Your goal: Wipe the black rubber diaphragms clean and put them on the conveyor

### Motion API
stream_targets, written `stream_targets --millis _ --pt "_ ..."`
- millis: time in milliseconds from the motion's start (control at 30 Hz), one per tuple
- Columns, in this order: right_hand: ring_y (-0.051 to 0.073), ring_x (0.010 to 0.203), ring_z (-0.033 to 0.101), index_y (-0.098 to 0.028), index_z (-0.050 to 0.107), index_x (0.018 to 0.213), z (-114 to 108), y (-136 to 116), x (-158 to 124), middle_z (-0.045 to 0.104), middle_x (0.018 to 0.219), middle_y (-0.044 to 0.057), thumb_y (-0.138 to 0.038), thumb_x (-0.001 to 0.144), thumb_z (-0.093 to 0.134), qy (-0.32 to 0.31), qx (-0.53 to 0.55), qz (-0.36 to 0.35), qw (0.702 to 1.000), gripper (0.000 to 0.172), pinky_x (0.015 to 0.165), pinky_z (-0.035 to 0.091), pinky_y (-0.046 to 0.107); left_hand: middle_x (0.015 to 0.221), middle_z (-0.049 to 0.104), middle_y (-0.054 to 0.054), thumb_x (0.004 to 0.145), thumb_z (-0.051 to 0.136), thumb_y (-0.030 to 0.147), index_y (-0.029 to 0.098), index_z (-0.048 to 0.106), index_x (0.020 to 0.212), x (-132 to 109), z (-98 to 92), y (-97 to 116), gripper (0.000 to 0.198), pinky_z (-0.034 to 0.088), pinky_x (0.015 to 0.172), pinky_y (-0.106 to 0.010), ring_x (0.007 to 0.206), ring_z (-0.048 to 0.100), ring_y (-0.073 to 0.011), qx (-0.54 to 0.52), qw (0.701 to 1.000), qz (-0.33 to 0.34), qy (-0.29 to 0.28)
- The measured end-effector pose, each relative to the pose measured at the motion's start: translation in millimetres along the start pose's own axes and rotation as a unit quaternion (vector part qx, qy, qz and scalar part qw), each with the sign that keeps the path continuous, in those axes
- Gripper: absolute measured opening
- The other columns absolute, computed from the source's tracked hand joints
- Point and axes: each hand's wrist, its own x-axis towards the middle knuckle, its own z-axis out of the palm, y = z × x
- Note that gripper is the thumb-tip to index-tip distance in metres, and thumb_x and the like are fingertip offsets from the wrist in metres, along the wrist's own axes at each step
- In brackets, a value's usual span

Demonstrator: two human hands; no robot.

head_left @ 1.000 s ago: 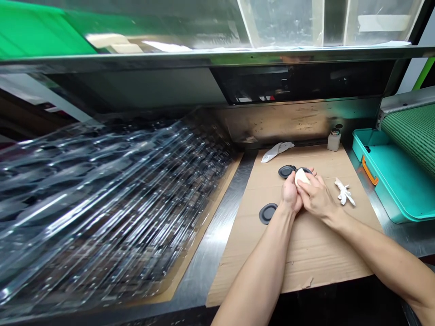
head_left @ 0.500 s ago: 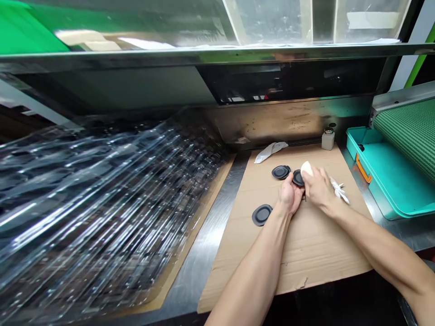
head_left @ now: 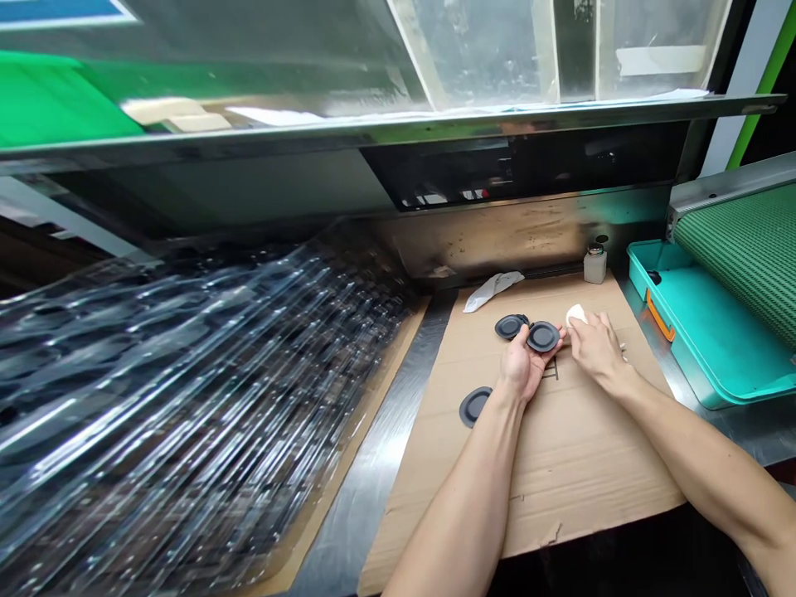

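Over the cardboard sheet (head_left: 597, 439), my left hand (head_left: 521, 365) is closed on a round black plastic part (head_left: 543, 337), its dished face turned up. To the right, my right hand (head_left: 597, 344) pinches a small white cloth or pad (head_left: 575, 314), held apart from the black part. A second black part (head_left: 510, 326) lies on the cardboard just beyond my left fingers. Another black part (head_left: 476, 406) rests nearer, partly hidden by my left forearm. Behind my right hand, a white item is mostly covered.
Clear plastic trays (head_left: 205, 414) are stacked at left. A white crumpled wipe or bag (head_left: 493, 291) and a small bottle (head_left: 595, 264) stand at the back. A teal bin (head_left: 715, 332) with an orange latch sits at right, beside a green conveyor belt (head_left: 746, 240).
My right hand has drawn the white pad off the black part and moved slightly right. The black part in my left hand now shows its whole face.
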Motion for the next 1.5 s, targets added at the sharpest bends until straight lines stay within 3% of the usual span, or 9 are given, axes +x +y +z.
stream_targets --millis 200,400,533,833,1100,1200,1367,1433,1500 --pt "0.029 0.113 0.050 -0.019 0.071 0.123 0 8 -2 0.061 0.137 0.015 -0.030 0.106 0.039 0.012 -0.007 -0.002 1.000 0.038 0.101 0.039 0.039 0.116 0.072 -0.030 0.107 0.028 0.034 -0.001 0.063 0.120 -8 2.4 17 0.051 0.063 0.070 -0.031 0.105 0.075 -0.0313 -0.063 0.997 -0.037 -0.014" --pt "0.029 0.110 0.053 -0.022 0.072 0.113 -4 -2 -9 0.067 0.123 0.012 -0.033 0.103 0.046 -0.055 -0.052 -0.019 0.997 0.030 0.094 0.039 0.038 0.110 0.072 -0.024 0.105 0.031 0.029 0.000 0.057 0.134 -16 6.4 31 0.048 0.066 0.078 -0.033 0.100 0.075 -0.0277 -0.178 0.980 -0.089 -0.022" --pt "0.029 0.109 0.056 -0.022 0.071 0.112 -7 -4 -9 0.068 0.119 0.012 -0.037 0.101 0.051 -0.085 -0.072 -0.022 0.994 0.028 0.090 0.040 0.036 0.118 0.070 -0.024 0.108 0.033 0.035 0.002 0.056 0.136 -20 10.4 36 0.050 0.066 0.074 -0.027 0.100 0.075 -0.0246 -0.213 0.970 -0.111 -0.039" --pt "0.031 0.108 0.059 -0.023 0.071 0.116 -1 0 -7 0.069 0.117 0.012 -0.039 0.101 0.053 -0.063 -0.065 -0.026 0.996 0.029 0.087 0.043 0.037 0.124 0.069 -0.025 0.109 0.031 0.047 0.005 0.057 0.138 -18 9.7 34 0.058 0.063 0.063 -0.022 0.094 0.076 -0.0224 -0.192 0.974 -0.108 -0.048" --pt "0.034 0.106 0.059 -0.022 0.068 0.123 4 4 -6 0.070 0.113 0.016 -0.041 0.100 0.055 -0.070 -0.044 -0.017 0.996 0.032 0.085 0.043 0.040 0.122 0.071 -0.028 0.108 0.031 0.050 -0.003 0.055 0.139 -16 9.3 29 0.066 0.062 0.067 -0.021 0.089 0.076 -0.0215 -0.157 0.981 -0.095 -0.060" --pt "0.033 0.108 0.059 -0.021 0.066 0.127 3 8 -4 0.070 0.118 0.016 -0.034 0.102 0.049 -0.031 -0.013 -0.015 0.999 0.033 0.090 0.043 0.042 0.121 0.071 -0.028 0.108 0.030 0.051 -0.003 0.059 0.134 -15 8.3 28 0.066 0.062 0.067 -0.022 0.088 0.076 -0.0210 -0.142 0.984 -0.092 -0.061" --pt "0.030 0.115 0.060 -0.014 0.065 0.129 -6 7 2 0.068 0.129 0.017 -0.032 0.103 0.039 0.135 0.115 -0.032 0.984 0.041 0.101 0.043 0.043 0.106 0.074 -0.023 0.107 0.034 0.055 0.004 0.067 0.117 -11 7.6 21 0.062 0.063 0.075 -0.029 0.089 0.074 -0.0231 -0.092 0.993 -0.059 -0.046" --pt "0.029 0.114 0.062 -0.015 0.068 0.126 -7 3 2 0.071 0.126 0.015 -0.035 0.102 0.042 0.140 0.154 -0.059 0.976 0.040 0.101 0.044 0.041 0.102 0.075 -0.018 0.108 0.037 0.050 0.008 0.068 0.111 -7 8.8 13 0.052 0.062 0.086 -0.032 0.094 0.074 -0.0227 -0.082 0.995 -0.031 -0.035" --pt "0.027 0.112 0.064 -0.017 0.070 0.122 -7 -2 0 0.073 0.123 0.013 -0.036 0.101 0.046 0.105 0.170 -0.091 0.976 0.037 0.100 0.045 0.040 0.103 0.075 -0.014 0.109 0.039 0.042 0.011 0.069 0.107 -4 9.4 5 0.042 0.059 0.098 -0.035 0.101 0.073 -0.0218 -0.084 0.995 -0.015 -0.045"
